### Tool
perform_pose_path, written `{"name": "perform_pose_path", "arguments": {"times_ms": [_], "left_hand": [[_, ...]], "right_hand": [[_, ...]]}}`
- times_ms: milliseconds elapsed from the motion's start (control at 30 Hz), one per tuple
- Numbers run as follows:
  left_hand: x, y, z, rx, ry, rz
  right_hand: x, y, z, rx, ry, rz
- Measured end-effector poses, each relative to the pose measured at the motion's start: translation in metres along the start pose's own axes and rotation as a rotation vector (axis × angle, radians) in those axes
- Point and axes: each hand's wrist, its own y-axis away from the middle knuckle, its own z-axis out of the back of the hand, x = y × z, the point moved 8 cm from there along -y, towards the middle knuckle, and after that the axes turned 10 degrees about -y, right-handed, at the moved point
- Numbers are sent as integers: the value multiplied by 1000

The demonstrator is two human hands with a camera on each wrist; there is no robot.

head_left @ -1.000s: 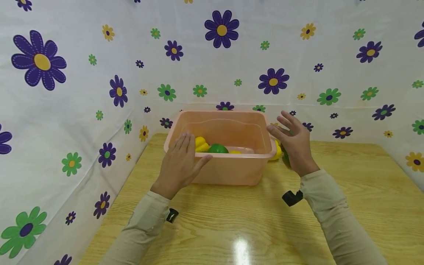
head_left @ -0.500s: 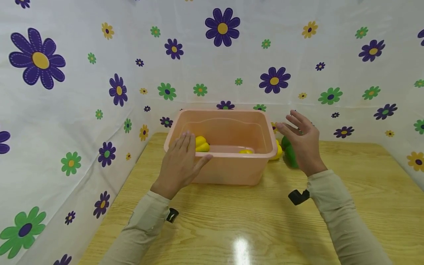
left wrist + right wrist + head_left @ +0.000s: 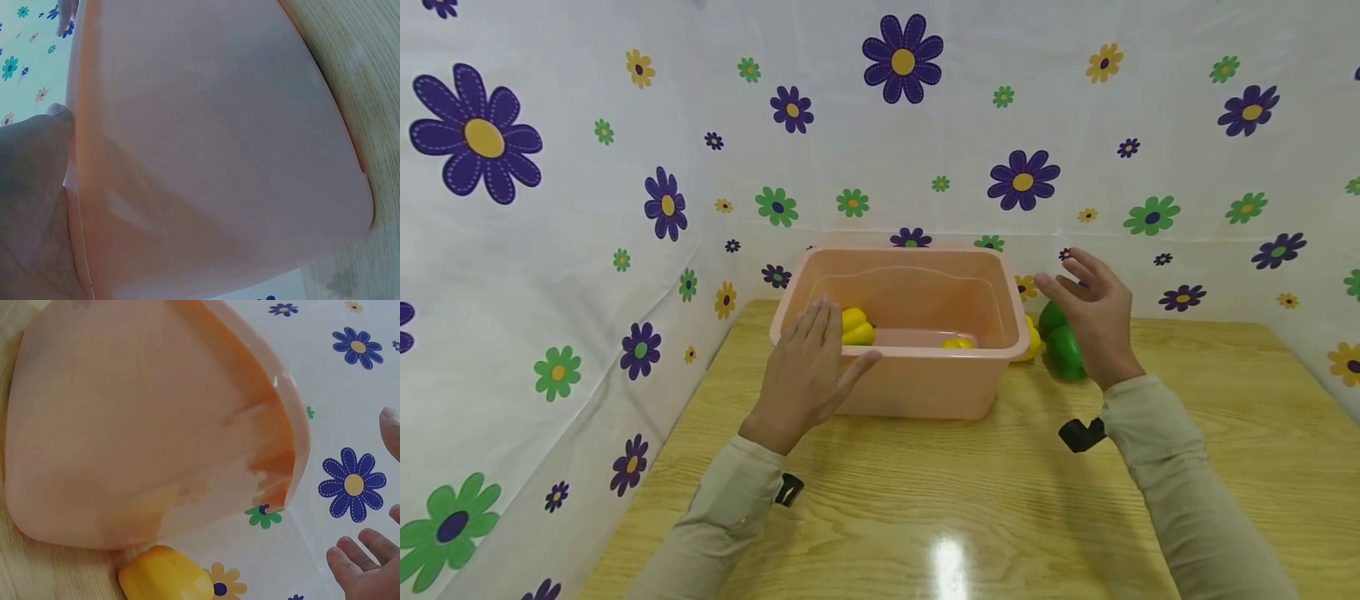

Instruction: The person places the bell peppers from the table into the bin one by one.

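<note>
A pink plastic tub (image 3: 917, 383) stands on the wooden table. My left hand (image 3: 805, 367) rests on its front left corner, fingers straight and together over the rim, thumb spread along the front. Inside the tub lie a yellow bell pepper (image 3: 856, 327) near my left fingers and another yellow piece (image 3: 957, 342), mostly hidden by the front wall. My right hand (image 3: 1097, 321) hovers right of the tub with fingers spread and slightly bent, holding nothing. Below and beside it are a green bell pepper (image 3: 1064, 353) and a yellow bell pepper (image 3: 165, 576) against the tub's right side.
The wooden table (image 3: 880, 500) extends in front and to the right. A white cloth with printed flowers (image 3: 940, 125) hangs behind and on both sides, close behind the tub. Another green piece (image 3: 1052, 318) sits behind the green bell pepper.
My right hand has moved right, away from the tub's rim, uncovering the green peppers. Inside the tub, a green round thing has gone from sight and a yellow piece shows farther right. My left hand stays put.
</note>
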Motion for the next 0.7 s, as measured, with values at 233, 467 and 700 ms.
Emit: {"name": "perform_pose_path", "arguments": {"times_ms": [233, 467, 700], "left_hand": [[0, 0, 1, -1, 11, 2], [0, 1, 3, -30, -1, -9], [-1, 1, 3, -17, 1, -4]], "right_hand": [[-5, -9, 0, -16, 81, 4], [-21, -18, 2, -25, 176, -20], [-44, -22, 4, -15, 277, -44]]}}
